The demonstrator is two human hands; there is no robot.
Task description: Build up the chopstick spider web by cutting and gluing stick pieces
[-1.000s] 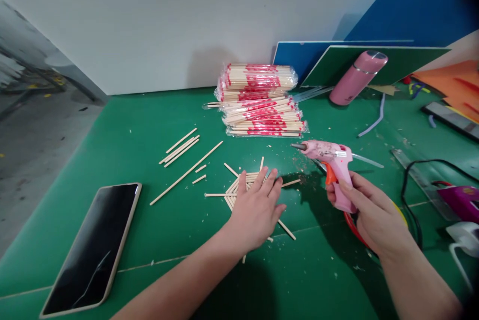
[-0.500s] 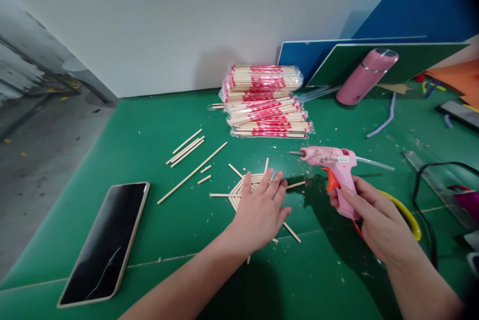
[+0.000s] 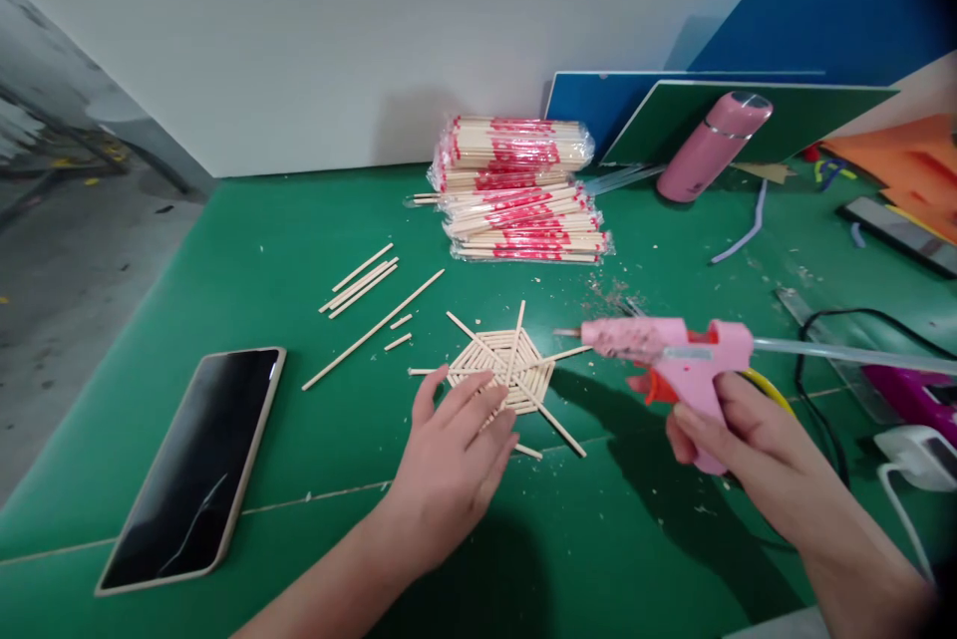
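Head view: right hand [image 3: 755, 440] grips the pink plastic glue gun [image 3: 665, 355]; left hand [image 3: 456, 445], fingers spread, rests on the near edge of the web-shaped wooden stick frame [image 3: 508, 360].

Bare forearms, no sleeves, no rings
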